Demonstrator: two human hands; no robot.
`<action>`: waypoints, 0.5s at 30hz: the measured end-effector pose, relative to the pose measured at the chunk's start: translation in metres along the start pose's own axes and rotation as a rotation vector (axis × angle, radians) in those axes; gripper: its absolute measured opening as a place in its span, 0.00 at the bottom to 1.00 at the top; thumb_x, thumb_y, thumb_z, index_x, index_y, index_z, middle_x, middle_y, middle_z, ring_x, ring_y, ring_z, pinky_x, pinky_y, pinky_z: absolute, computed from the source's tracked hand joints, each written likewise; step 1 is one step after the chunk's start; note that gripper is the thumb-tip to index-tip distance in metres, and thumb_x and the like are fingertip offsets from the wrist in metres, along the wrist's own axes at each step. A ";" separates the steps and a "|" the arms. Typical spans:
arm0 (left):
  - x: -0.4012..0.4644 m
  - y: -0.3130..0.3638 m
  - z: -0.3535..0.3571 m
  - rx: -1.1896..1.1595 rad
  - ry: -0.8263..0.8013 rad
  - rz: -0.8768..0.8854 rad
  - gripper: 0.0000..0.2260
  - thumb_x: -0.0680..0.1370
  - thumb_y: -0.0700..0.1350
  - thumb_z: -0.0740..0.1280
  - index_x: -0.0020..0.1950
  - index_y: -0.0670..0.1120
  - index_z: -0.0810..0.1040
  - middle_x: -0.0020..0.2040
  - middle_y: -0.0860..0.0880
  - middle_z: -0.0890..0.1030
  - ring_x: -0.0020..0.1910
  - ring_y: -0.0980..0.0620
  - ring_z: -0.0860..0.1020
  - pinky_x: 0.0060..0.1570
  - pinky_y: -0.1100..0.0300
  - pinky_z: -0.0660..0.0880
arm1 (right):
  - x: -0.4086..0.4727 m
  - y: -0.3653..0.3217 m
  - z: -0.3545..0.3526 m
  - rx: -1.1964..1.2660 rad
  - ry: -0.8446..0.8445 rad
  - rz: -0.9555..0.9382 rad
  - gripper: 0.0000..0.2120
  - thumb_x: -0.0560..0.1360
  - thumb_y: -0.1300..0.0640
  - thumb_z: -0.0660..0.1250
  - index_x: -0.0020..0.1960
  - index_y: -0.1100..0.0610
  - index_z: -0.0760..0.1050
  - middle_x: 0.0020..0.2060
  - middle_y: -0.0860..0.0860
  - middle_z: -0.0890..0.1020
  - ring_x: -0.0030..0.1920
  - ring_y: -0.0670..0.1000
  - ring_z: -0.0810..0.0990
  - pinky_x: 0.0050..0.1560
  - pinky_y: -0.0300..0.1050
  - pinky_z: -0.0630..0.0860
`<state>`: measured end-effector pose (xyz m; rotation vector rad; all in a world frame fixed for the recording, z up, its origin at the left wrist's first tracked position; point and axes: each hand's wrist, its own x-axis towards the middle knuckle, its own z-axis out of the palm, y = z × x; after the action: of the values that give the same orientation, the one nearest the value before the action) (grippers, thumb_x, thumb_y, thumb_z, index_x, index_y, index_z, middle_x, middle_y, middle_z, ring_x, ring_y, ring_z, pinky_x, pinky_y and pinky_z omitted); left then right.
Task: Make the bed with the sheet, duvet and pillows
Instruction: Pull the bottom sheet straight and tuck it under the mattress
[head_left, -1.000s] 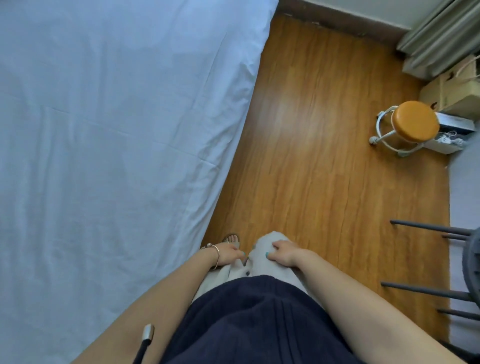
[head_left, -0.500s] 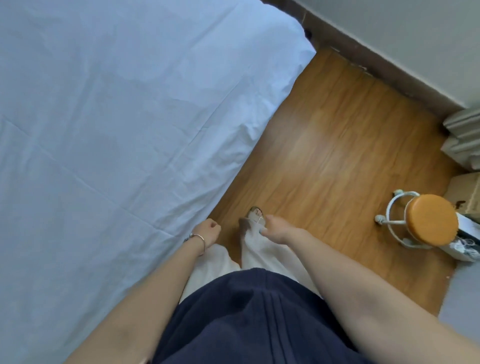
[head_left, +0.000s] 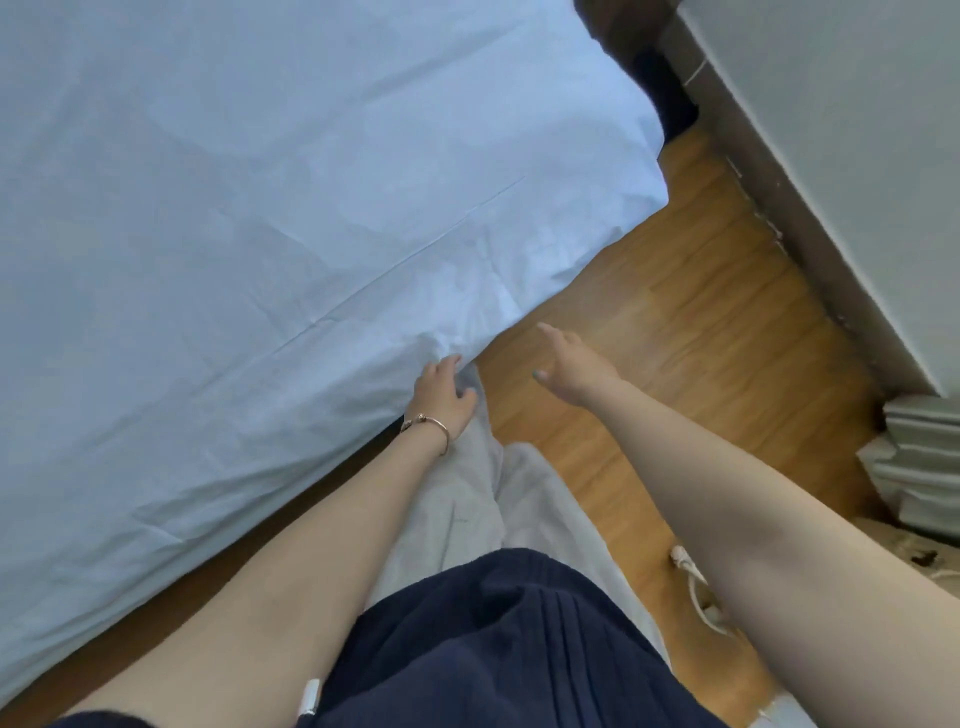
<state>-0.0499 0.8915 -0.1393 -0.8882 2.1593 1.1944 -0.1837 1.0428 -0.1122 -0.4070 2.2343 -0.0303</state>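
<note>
Most of the view is filled by the bed (head_left: 156, 467), which is covered by a pale blue sheet (head_left: 260, 208) marked with long creases. The sheet is draped over the bed's near edge and its corner, where the cloth is seen bunched into small folds. To the right of the bed a wooden floor (head_left: 675, 332) is shown, bounded by a dark skirting board (head_left: 779, 218) and a grey wall (head_left: 857, 130). Folded grey curtains (head_left: 924, 467) are seen at the right edge, against the floor. A person's dark blue top (head_left: 493, 639) and light trousers (head_left: 467, 509) are seen at the bottom. The left hand (head_left: 441, 397) is laid against the hanging edge of the sheet just below the bunched corner, its fingers bent onto the cloth; whether the cloth is actually pinched cannot be told. A thin bracelet (head_left: 428, 423) is worn on that wrist. The right hand (head_left: 569, 366) is held out over the floor, apart from the sheet, its fingers straight and loosely spread, with nothing held.
</note>
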 end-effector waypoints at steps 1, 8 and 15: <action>0.015 0.011 0.006 -0.006 0.010 -0.002 0.25 0.77 0.46 0.64 0.74 0.49 0.64 0.70 0.45 0.66 0.68 0.44 0.67 0.64 0.50 0.68 | 0.017 0.004 -0.010 0.030 0.048 -0.005 0.35 0.79 0.50 0.64 0.79 0.47 0.48 0.76 0.53 0.59 0.70 0.60 0.67 0.62 0.57 0.71; 0.080 0.064 0.046 0.313 0.296 -0.076 0.35 0.69 0.57 0.72 0.72 0.55 0.62 0.66 0.49 0.67 0.63 0.46 0.68 0.58 0.52 0.68 | 0.103 0.023 -0.044 0.604 0.189 0.218 0.49 0.69 0.46 0.75 0.76 0.37 0.43 0.76 0.60 0.44 0.72 0.61 0.63 0.68 0.53 0.68; 0.108 0.080 0.057 0.338 0.575 -0.124 0.16 0.73 0.42 0.68 0.60 0.52 0.78 0.54 0.48 0.78 0.53 0.42 0.75 0.50 0.52 0.67 | 0.142 0.049 -0.059 0.585 0.268 -0.171 0.40 0.70 0.60 0.75 0.75 0.41 0.60 0.69 0.55 0.54 0.53 0.52 0.74 0.60 0.40 0.73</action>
<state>-0.1735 0.9414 -0.1994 -1.2978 2.5910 0.5185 -0.3265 1.0400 -0.1887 -0.2774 2.3088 -0.8499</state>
